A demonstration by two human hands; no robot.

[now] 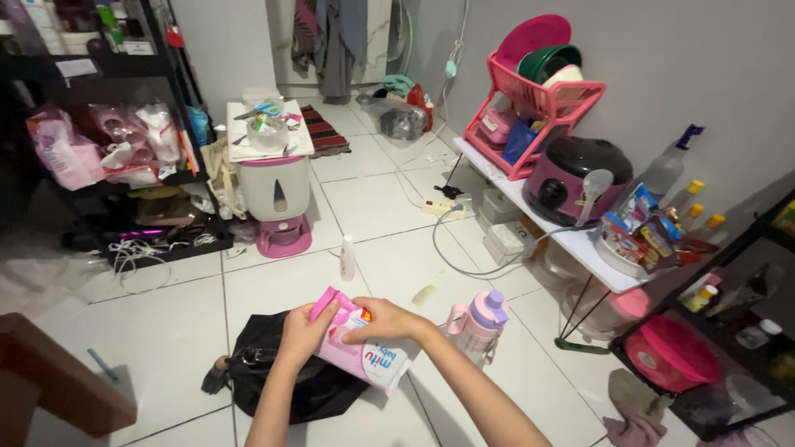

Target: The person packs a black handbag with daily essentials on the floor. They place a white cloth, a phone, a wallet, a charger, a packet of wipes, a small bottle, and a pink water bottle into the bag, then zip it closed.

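Both my hands hold a soft pink and white wet-wipe pack (368,358) over the white tiled floor. My left hand (302,331) grips the pack's upper left end and lifts its pink flap (323,303). My right hand (383,320) lies across the top of the pack, fingers pressed near the opening. Just below the pack, a black bag (281,377) rests on the floor.
A pink and purple water bottle (480,323) stands right of my hands. A small white bottle (347,257) stands ahead. A low white shelf (580,244) carries a rice cooker (575,178) and pink dish rack (530,99). A white dispenser (275,190) and black rack (108,124) stand at left.
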